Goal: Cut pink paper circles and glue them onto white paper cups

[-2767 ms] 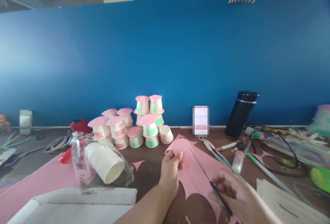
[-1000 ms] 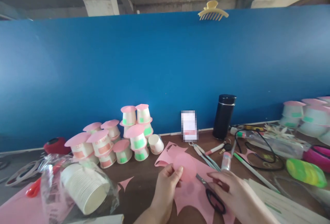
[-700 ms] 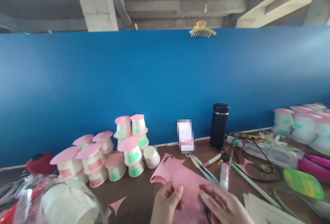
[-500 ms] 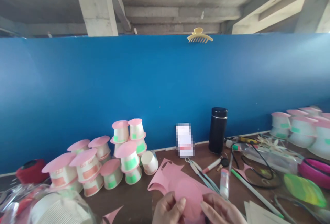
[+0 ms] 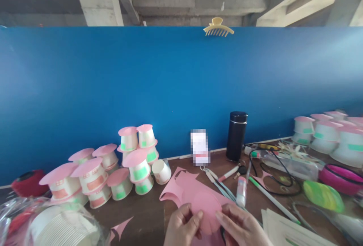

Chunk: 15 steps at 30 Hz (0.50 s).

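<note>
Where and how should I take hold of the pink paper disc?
The pink paper disc is probably best pinched at its far edge, coming from the far side: it looks flat and thin, and no hand covers that rim, while the left hand and right hand hold its two sides.

Pink sheet (image 5: 185, 187), apparently paper, on table (image 5: 147, 215)

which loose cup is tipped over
The cup beside the pink sheet, at the left group's right end; the other loose cups stand upright under pink discs.
</note>
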{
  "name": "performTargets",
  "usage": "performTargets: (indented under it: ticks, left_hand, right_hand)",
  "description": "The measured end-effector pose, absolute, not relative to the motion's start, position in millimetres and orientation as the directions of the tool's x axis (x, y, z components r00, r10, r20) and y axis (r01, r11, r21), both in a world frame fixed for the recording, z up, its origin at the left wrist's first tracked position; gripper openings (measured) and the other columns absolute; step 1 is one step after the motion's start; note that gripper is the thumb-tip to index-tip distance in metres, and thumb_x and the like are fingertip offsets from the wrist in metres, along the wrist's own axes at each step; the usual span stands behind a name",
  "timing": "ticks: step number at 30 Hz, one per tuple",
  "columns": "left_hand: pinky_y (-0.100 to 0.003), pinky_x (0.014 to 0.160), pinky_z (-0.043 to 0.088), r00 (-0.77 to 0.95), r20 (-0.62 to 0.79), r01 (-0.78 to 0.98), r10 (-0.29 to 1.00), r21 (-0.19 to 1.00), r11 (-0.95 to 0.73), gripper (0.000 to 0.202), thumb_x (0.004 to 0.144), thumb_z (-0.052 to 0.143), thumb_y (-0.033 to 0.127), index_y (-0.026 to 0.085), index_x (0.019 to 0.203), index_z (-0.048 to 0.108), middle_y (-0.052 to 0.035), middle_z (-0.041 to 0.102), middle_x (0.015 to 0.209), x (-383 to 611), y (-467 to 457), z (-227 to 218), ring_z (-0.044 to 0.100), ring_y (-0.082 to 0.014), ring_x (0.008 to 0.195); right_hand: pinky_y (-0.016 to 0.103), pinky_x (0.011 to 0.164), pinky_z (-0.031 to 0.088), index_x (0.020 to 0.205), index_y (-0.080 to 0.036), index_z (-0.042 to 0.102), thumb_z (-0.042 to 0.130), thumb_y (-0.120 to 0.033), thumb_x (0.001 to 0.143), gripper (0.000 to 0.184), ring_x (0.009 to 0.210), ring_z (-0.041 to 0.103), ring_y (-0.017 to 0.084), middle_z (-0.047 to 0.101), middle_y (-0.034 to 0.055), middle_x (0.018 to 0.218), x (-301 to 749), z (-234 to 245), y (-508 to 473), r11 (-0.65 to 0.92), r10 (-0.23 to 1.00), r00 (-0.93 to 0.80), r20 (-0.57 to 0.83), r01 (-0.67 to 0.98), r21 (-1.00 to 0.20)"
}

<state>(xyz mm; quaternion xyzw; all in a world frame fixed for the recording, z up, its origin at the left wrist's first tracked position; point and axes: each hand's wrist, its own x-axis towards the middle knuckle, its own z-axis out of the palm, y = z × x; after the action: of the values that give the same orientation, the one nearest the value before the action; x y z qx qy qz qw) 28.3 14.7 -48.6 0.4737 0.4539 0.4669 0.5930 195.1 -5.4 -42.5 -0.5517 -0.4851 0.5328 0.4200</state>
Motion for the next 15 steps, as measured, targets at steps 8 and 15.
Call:
performTargets:
  ticks: [8, 15]
  left_hand:
    - [-0.023, 0.053, 0.036, 0.146, -0.049, -0.102, 0.988, 0.993, 0.065, 0.04, 0.063, 0.074, 0.054, 0.015, 0.065, 0.063, 0.0015, 0.052, 0.054, 28, 12, -50, 0.046, -0.013, 0.053]
    - [-0.024, 0.062, 0.039, 0.22, -0.007, 0.003, 0.975, 1.0, 0.006, 0.033, 0.073, 0.069, 0.045, 0.014, 0.084, 0.064, -0.0038, 0.061, 0.075, 22, 13, -55, 0.05, -0.0171, 0.069]
  right_hand:
    - [0.015, 0.03, 0.012, 0.066, -0.021, 0.049, 0.061, -0.065, 0.07, 0.047, 0.026, 0.022, 0.001, 0.045, -0.0092, 0.035, 193, -38, -6, -0.196, 0.98, -0.026, -0.197, 0.033, -0.98]
    - [0.013, 0.03, 0.016, 0.09, -0.018, 0.056, 0.061, -0.058, 0.074, 0.044, 0.027, 0.023, 0.001, 0.047, -0.0104, 0.037, 195, -33, -7, -0.184, 0.982, -0.035, -0.184, 0.005, -0.983]
